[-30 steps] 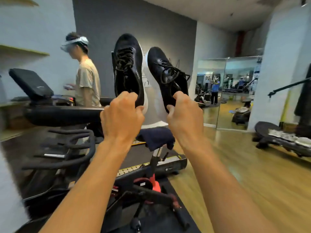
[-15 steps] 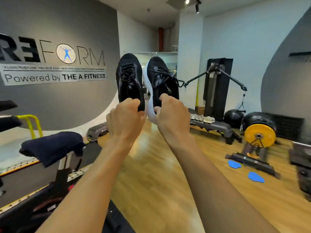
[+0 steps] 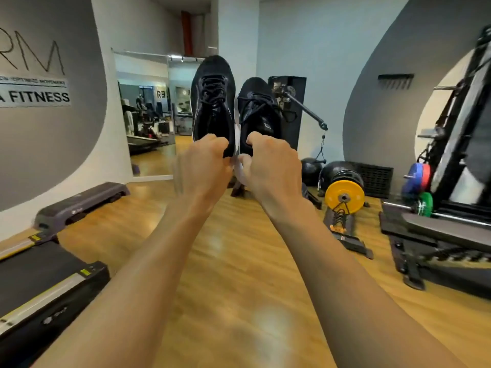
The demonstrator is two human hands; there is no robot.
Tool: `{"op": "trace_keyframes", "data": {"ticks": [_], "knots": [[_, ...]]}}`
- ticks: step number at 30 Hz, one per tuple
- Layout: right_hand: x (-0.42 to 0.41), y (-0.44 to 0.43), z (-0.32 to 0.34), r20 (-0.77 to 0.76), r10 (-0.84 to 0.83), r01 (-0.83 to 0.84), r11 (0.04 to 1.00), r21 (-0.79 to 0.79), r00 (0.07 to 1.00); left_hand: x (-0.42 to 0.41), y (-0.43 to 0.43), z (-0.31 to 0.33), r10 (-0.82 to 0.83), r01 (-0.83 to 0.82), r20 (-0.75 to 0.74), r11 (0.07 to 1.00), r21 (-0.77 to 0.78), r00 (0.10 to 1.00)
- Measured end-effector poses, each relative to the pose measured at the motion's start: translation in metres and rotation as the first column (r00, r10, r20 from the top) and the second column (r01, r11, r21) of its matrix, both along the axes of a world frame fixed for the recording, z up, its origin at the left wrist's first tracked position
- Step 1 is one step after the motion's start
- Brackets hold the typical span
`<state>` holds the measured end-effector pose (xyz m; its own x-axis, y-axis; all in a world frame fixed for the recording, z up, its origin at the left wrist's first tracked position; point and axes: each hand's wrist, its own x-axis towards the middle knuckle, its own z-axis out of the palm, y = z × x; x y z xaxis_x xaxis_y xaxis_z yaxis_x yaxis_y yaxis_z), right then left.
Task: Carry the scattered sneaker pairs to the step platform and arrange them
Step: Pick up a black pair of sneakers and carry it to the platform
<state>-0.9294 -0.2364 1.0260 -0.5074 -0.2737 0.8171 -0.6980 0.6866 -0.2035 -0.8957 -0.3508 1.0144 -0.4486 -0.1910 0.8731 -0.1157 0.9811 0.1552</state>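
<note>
Since half a second ago the view has swung right: left sneaker (image 3: pixel 213 102) and right sneaker (image 3: pixel 259 108) stay raised, toes up, side by side at centre. Left hand (image 3: pixel 203 166) and right hand (image 3: pixel 271 166) are each clamped on a heel; heels hidden, white soles probably touching. Grey step platform (image 3: pixel 79 201) sits on the floor (image 3: pixel 239 261) left, well apart. Yellow weight plate (image 3: pixel 344 192) right, mirror (image 3: pixel 146 107) behind.

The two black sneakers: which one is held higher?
The sneaker in the left hand, the left sneaker: its toe reaches clearly above the toe of the right sneaker, which the right hand holds beside it.
</note>
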Motion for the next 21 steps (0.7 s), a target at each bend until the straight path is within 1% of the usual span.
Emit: {"op": "trace_keyframes", "data": {"ticks": [3,8,12,15,21], "knots": [[-0.060,-0.023,0.006,0.007,-0.064,0.064,0.998,-0.009,0.998,-0.069,-0.023,0.002,-0.030,0.031,0.021,0.999,-0.034,0.999],[-0.161,-0.053,-0.006,0.041,-0.143,0.144,0.989,-0.016,0.989,-0.180,-0.054,-0.007,-0.107,0.107,0.082,0.994,-0.006,0.991],[-0.247,-0.073,-0.022,0.058,-0.159,0.159,0.987,0.001,0.986,-0.271,-0.080,-0.022,-0.166,0.168,0.127,0.986,-0.007,0.978],[-0.320,-0.089,-0.034,0.058,-0.154,0.156,0.987,-0.033,0.986,-0.343,-0.101,-0.031,-0.182,0.185,0.126,0.983,-0.012,0.975],[-0.482,-0.124,-0.024,0.121,-0.126,0.139,0.985,-0.106,0.985,-0.501,-0.136,-0.014,-0.209,0.216,0.135,0.976,-0.036,0.968]]}}
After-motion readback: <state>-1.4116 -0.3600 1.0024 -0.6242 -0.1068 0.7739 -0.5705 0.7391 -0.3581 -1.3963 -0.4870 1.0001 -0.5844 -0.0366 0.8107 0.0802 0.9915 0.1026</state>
